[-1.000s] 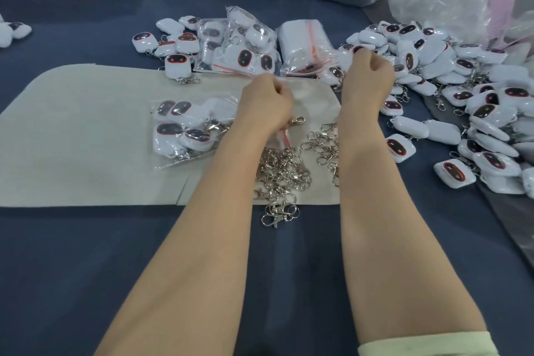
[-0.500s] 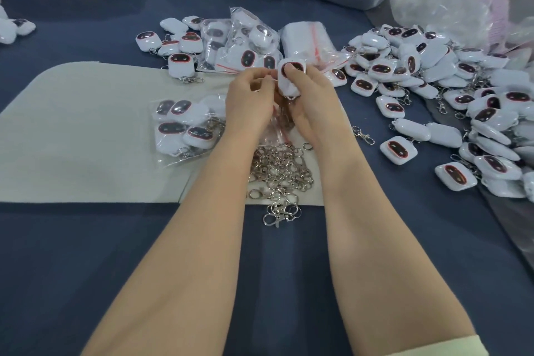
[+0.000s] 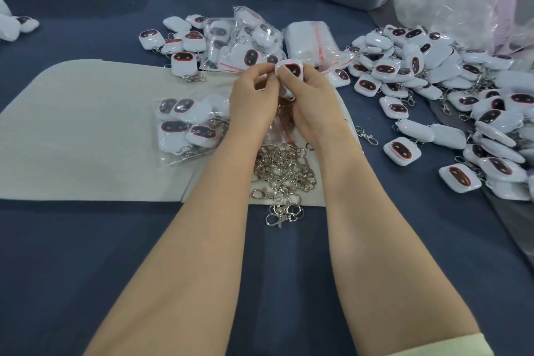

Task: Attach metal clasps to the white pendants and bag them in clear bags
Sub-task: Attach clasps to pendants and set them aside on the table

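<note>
The left hand (image 3: 254, 101) and right hand (image 3: 312, 101) pinch one white plastic pendant (image 3: 290, 71) above the pile of silver metal clasps (image 3: 284, 166); a few clear bags (image 3: 187, 127) lie filled (most work remains, judging by the loose pendant heap (image 3: 433, 72)).

views: 1, head-worn
position: above and on the near side of the beige mat (image 3: 86, 130)
facing: forward and down across the mat
nearness: close

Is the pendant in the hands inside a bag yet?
Out: the pendant sits bare between the left hand and right hand, no plastic over it.
</note>
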